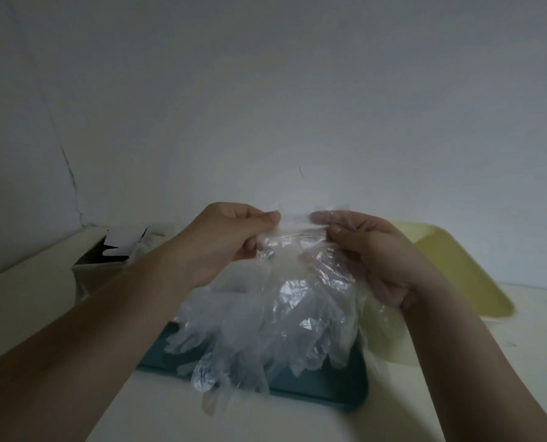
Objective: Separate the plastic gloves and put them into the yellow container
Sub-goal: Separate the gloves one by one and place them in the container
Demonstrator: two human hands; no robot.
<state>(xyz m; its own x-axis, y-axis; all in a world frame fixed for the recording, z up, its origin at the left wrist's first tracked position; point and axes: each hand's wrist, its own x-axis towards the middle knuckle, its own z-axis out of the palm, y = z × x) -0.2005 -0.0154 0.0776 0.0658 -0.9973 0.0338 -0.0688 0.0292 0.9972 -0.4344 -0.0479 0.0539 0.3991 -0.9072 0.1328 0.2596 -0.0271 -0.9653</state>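
A bunch of clear plastic gloves (284, 307) hangs in the air above a dark teal tray (323, 387). My left hand (230, 240) pinches the top edge of the bunch on its left side. My right hand (371, 250) pinches the same top edge on the right, and the film drapes over its fingers. The glove fingers dangle down onto the teal tray. The yellow container (457, 275) lies to the right, behind my right wrist, partly hidden by it.
An open cardboard box (106, 263) stands at the left near the wall. Everything rests on a white table (26, 307). A plain white wall rises right behind the table.
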